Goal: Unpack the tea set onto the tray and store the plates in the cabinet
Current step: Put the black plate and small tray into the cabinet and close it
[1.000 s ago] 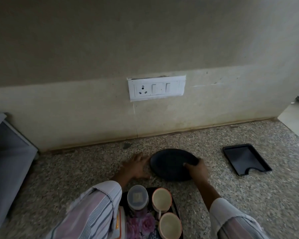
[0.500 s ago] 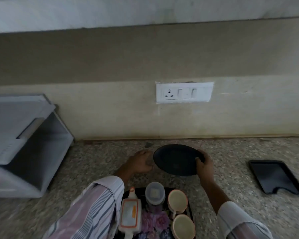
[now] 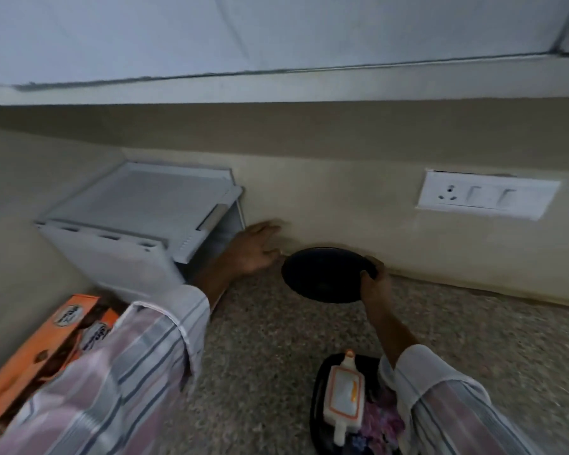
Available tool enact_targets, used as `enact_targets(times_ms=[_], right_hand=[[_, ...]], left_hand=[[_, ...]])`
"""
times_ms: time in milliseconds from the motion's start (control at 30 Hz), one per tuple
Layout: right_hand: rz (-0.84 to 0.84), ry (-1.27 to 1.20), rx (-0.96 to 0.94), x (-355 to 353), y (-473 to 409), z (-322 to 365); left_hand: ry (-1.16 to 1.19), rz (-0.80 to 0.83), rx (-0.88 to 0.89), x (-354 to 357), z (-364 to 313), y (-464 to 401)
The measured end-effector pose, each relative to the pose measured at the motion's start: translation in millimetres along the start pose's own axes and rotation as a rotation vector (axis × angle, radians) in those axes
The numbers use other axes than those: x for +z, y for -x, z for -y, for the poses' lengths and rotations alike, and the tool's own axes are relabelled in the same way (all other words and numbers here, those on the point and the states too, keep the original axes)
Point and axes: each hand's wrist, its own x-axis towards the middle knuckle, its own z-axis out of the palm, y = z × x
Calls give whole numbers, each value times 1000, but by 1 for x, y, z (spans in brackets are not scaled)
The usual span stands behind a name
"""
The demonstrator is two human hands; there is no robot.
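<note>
Presently, black plate (image 3: pixel 322 274) is held above the speckled table (image 3: pixel 270 356), tilted, near the wall, approx. level w/ the wall-table joint. Right hand (image 3: pixel 373 280) grips the plate's right rim, fingers curled over the edge, thumb on the near side. Left hand (image 3: pixel 255 247) is just left of the plate, fingers extended and loose, tips at or just beside the plate's left rim; contact cannot be confirmed due to blur. It holds nothing that can be seen.

White cabinet (image 3: pixel 138 224) stands on the table at left, against the wall, its open side facing right, directly behind the left hand and forearm.

Dark floral tray (image 3: pixel 319 405) sits at the near edge, below the right forearm. A white container w/ orange trim (image 3: pixel 344 399) lies on it; the rest of the tray's contents are hidden by the striped sleeve (image 3: pixel 457 405).

Orange box (image 3: pixel 40 353) lies at lower left, partly under the left sleeve.

White switch/socket plate (image 3: pixel 486 198) is mounted on the wall at right, well apart from the plate.
</note>
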Motion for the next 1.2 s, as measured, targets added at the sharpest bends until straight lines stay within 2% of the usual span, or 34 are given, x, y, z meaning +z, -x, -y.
enact_targets(times_ms=[200,400,500,733,833,967,1100,1200], right_hand=[[72,-25,-13,111,23,20],[132,-88,97,197,31,23],[145,-57,110,230,34,25],[206,14,112,287,40,24],[210,49,169,307,43,24],[204,-34,253,335,43,20],[224,-20,198,350,48,20],[235,-61,256,353,47,25]], left_hand=[[-169,-100,27,-67,74,4],[-52,51,-131,-89,127,4],[-20,61,-147,-83,138,4],[-14,60,-127,-75,147,0],[1,48,-108,-74,149,-2],[19,46,-94,-74,147,-1],[27,47,-91,-74,146,-1],[24,47,-88,-74,147,-1]])
